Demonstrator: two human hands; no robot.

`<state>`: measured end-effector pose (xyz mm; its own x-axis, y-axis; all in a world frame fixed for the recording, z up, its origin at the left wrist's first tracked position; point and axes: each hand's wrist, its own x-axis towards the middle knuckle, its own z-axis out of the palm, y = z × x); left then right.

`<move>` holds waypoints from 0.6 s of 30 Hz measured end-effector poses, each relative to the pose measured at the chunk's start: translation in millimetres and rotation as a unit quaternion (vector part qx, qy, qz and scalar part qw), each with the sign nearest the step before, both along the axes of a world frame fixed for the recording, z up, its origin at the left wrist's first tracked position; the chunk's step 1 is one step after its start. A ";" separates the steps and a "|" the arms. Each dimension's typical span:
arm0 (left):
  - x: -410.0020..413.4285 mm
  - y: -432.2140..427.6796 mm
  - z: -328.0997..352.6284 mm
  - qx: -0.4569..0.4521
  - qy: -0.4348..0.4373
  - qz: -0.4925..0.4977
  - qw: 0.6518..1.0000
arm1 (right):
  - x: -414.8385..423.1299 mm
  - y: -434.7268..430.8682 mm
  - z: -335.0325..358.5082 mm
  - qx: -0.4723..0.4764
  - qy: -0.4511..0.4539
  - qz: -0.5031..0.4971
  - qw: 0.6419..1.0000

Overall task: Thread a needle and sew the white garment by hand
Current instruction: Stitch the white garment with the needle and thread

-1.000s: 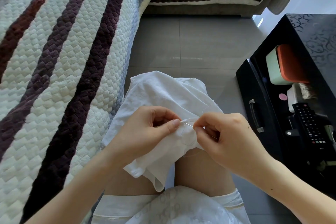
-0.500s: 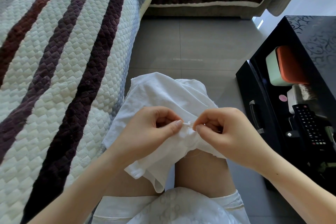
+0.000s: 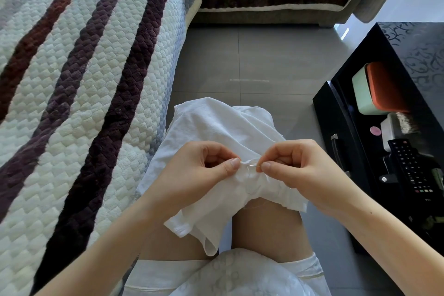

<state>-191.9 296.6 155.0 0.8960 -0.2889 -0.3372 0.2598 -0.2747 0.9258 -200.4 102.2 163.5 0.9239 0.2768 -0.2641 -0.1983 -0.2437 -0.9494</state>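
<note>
the white garment lies on the lap, the left hand pinches a fold of it, the right hand pinches the needle, so push slow and straight, away from the thumb.

1. The white garment is plain white; the needle is silver;
2. The sofa cover is cream and diamond-quilted, with maroon, dark purple and grey-blue stripes;
3. The floor is grey tile;
4. The table is glossy black with a swirl-patterned top; the box is pale green, its lid orange.
</note>
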 end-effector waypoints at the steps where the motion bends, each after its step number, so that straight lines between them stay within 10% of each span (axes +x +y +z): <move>1: -0.1 0.3 0.5 -0.003 0.004 0.001 1.000 | 0.0 -0.4 0.0 0.009 0.007 0.000 1.000; 18: 5.3 3.5 -1.6 -0.127 0.104 -0.046 0.985 | 7.6 -4.8 -10.9 0.100 0.108 0.028 0.989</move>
